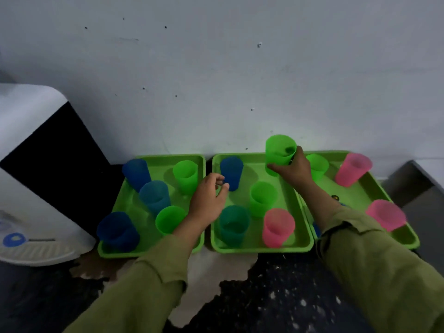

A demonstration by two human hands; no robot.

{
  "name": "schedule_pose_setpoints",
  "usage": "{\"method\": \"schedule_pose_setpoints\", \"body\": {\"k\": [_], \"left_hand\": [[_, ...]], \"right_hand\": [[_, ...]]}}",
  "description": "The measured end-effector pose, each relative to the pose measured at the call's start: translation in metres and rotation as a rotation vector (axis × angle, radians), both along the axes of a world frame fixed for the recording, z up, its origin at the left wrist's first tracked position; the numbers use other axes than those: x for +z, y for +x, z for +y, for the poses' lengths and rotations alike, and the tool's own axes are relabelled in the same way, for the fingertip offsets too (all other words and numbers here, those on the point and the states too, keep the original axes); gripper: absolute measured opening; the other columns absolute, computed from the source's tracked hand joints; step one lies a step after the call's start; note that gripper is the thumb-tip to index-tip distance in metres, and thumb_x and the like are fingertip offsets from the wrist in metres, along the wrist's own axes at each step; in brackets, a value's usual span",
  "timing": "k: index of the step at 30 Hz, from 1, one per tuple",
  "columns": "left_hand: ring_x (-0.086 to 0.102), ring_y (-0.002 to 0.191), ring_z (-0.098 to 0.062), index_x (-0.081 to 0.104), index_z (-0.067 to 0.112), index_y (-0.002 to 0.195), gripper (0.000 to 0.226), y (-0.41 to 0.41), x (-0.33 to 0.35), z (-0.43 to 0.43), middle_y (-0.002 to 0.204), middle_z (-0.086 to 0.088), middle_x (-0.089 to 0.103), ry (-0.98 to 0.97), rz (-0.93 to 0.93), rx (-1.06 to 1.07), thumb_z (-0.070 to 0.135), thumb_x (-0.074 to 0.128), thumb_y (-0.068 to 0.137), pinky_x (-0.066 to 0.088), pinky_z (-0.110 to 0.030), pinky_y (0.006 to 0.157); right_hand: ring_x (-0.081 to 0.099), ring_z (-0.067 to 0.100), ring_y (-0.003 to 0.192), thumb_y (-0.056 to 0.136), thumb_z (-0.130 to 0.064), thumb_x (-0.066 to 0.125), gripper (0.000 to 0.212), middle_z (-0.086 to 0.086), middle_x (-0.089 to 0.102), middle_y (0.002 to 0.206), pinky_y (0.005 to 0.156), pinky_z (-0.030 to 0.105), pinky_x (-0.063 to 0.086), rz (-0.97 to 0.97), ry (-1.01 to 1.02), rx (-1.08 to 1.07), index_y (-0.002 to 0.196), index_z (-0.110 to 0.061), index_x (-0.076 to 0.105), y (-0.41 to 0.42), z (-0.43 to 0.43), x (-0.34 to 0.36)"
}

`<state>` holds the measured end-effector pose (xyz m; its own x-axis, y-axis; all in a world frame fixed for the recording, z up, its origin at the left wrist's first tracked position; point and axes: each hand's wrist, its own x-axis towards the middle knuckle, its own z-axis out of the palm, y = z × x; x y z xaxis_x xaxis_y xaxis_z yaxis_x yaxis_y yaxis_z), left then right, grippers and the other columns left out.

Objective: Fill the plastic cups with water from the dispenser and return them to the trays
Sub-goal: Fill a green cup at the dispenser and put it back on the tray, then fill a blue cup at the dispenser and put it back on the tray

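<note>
No wording can be read anywhere. The white dispenser (36, 164) carries a round blue emblem (14, 239) on its lower front, with a thin dark line of print (42, 240) just beside it, too blurred to make out. A small round sticker (334, 197) on the right tray (413, 241) is likewise illegible.

Cups (263, 198) upright on 3 trays (262, 248) — green cup (278, 150) raised.

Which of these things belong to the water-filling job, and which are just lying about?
Job: green cup gripped by the right hand; other cups; green trays; white dispenser.
Lying about: small dark item on one tray; patchy worktop; wall.
</note>
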<state>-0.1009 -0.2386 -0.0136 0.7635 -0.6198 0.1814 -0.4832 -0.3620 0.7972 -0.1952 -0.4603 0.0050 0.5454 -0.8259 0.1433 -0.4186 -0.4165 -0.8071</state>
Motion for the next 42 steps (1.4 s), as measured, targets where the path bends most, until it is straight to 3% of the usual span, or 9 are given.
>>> {"method": "schedule_pose_setpoints", "body": {"k": [6,14,22,26,31,37,42], "left_hand": [[0.051,0.113,-0.014,0.049,0.015,0.12,0.031,0.026,-0.025,-0.023,0.125,-0.002,0.052,0.152,0.023,0.015,0.029,0.053,0.093,0.042,-0.027,0.092],[0.05,0.114,-0.016,0.048,0.016,0.121,0.031,0.035,-0.045,-0.034,0.126,-0.003,0.051,0.191,0.049,0.049,0.027,0.054,0.092,0.043,-0.032,0.093],[0.049,0.116,-0.015,0.047,0.015,0.122,0.033,0.036,-0.049,-0.035,0.128,-0.004,0.051,0.206,0.061,0.049,0.026,0.055,0.092,0.041,-0.027,0.091],[0.048,0.118,-0.018,0.043,0.013,0.126,0.044,0.039,-0.044,-0.043,0.131,-0.007,0.048,0.208,0.072,0.063,0.025,0.061,0.088,0.041,-0.027,0.093],[0.041,0.126,-0.024,0.035,0.008,0.135,0.067,0.047,-0.037,-0.066,0.138,-0.012,0.037,0.197,0.039,0.086,0.026,0.071,0.08,0.035,-0.032,0.106],[0.04,0.125,-0.028,0.031,0.005,0.137,0.085,0.057,-0.044,-0.089,0.135,-0.013,0.038,0.297,0.031,0.079,0.034,0.078,0.072,0.036,-0.036,0.103],[0.046,0.118,-0.029,0.037,0.005,0.132,0.08,0.064,-0.049,-0.094,0.131,-0.012,0.045,0.258,0.051,0.129,0.031,0.08,0.07,0.039,-0.036,0.097]], "right_hand": [[0.058,0.034,0.105,0.058,-0.014,0.088,0.072,0.02,0.06,0.117,0.087,0.041,0.047,0.051,0.136,-0.015,0.118,-0.001,0.049,0.012,-0.04,-0.044],[0.056,0.033,0.113,0.06,-0.009,0.086,0.073,0.021,0.059,0.121,0.096,0.042,0.045,0.132,0.231,0.05,0.122,0.002,0.049,0.022,-0.049,-0.081],[0.055,0.035,0.114,0.064,-0.009,0.084,0.071,0.022,0.058,0.123,0.095,0.042,0.045,0.142,0.238,0.031,0.123,0.001,0.047,0.021,-0.044,-0.083],[0.056,0.034,0.112,0.066,-0.01,0.082,0.067,0.022,0.058,0.122,0.092,0.041,0.046,0.147,0.242,0.021,0.122,0.003,0.048,0.017,-0.04,-0.078],[0.057,0.034,0.109,0.067,-0.012,0.082,0.069,0.022,0.059,0.12,0.091,0.04,0.047,0.136,0.231,-0.005,0.124,0.003,0.046,0.008,-0.033,-0.078],[0.056,0.033,0.111,0.068,-0.016,0.082,0.074,0.022,0.058,0.122,0.091,0.037,0.045,0.132,0.163,-0.06,0.129,0.001,0.044,0.001,-0.026,-0.082],[0.056,0.032,0.113,0.07,-0.017,0.081,0.073,0.021,0.057,0.124,0.094,0.039,0.045,0.121,0.173,-0.072,0.13,0.0,0.043,-0.003,-0.022,-0.077]]}}
